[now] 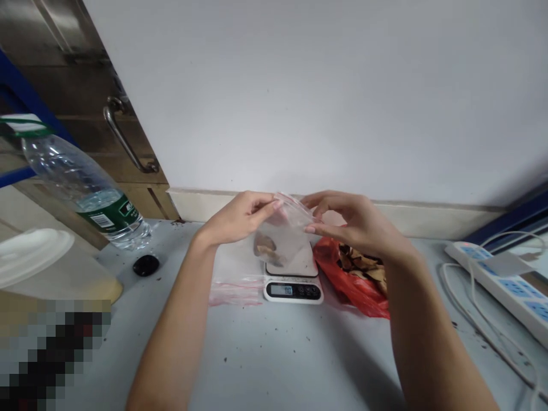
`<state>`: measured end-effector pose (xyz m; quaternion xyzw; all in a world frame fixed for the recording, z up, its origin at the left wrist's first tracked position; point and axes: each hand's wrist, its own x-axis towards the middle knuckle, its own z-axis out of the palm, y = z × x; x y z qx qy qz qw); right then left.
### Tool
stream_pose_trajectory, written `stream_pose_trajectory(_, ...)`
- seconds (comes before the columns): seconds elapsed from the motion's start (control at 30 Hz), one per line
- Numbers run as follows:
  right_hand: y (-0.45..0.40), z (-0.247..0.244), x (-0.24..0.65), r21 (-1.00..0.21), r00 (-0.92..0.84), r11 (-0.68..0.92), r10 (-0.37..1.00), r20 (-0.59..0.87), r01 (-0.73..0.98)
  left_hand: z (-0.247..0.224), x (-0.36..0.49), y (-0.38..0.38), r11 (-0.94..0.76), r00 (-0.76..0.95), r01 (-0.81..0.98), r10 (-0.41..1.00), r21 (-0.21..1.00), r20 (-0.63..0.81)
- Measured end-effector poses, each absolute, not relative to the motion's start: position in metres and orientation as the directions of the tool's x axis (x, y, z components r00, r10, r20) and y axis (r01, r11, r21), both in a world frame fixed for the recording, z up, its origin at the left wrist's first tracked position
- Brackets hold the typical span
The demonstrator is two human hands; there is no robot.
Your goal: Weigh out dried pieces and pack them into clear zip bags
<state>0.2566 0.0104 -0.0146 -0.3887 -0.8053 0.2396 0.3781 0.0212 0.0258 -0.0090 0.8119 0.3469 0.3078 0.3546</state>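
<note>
A clear zip-lock bag [287, 228] with a few brown dried pieces at its bottom hangs over a small white digital scale [314, 292]. My left hand [240, 216] pinches the bag's top left corner between thumb and fingers. At the top right corner, my right hand [349, 220] grips the zip edge with thumb and fingertips. The scale's display is lit and seems to read zero. Flat beside it on the left lie several more clear bags [235, 285] with pink-red edges. Right of the scale sits an open red plastic bag [357, 294] of brown dried slices [363, 262], partly behind my right forearm.
A water bottle [107, 211], a whitish lidded tub [55, 274] and a black round cap [146, 265] stand at the left. On the right lies a power strip [505, 279] with white cables [475, 319]. A white wall [299, 103] rises behind the grey table [265, 354].
</note>
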Motion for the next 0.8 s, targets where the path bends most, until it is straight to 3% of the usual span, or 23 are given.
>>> stream_pose_trajectory(0.1, 0.009, -0.013, 0.258, -0.744, -0.364, 0.511, 0.852, 0.376, 0.431, -0.008, 0.024, 0.025, -0.508, 0.535, 0.299, 0.790, 0.808, 0.299)
stream_pose_trajectory(0.3, 0.008, -0.012, 0.263, -0.706, -0.300, 0.551, 0.834, 0.463, 0.444, -0.006, 0.028, 0.021, -0.502, 0.394, 0.315, 0.841, 0.805, 0.371)
stream_pose_trajectory(0.63, -0.001, -0.008, 0.268, -0.668, -0.414, 0.551, 0.829, 0.375, 0.500, -0.008, 0.050, 0.011, -0.708, 0.480, 0.376, 0.701, 0.598, 0.527)
stream_pose_trajectory(0.8, -0.002, -0.008, 0.258, -0.656, -0.418, 0.597, 0.799, 0.432, 0.463, -0.009, 0.056, 0.007, -0.753, 0.514, 0.386, 0.655, 0.533, 0.553)
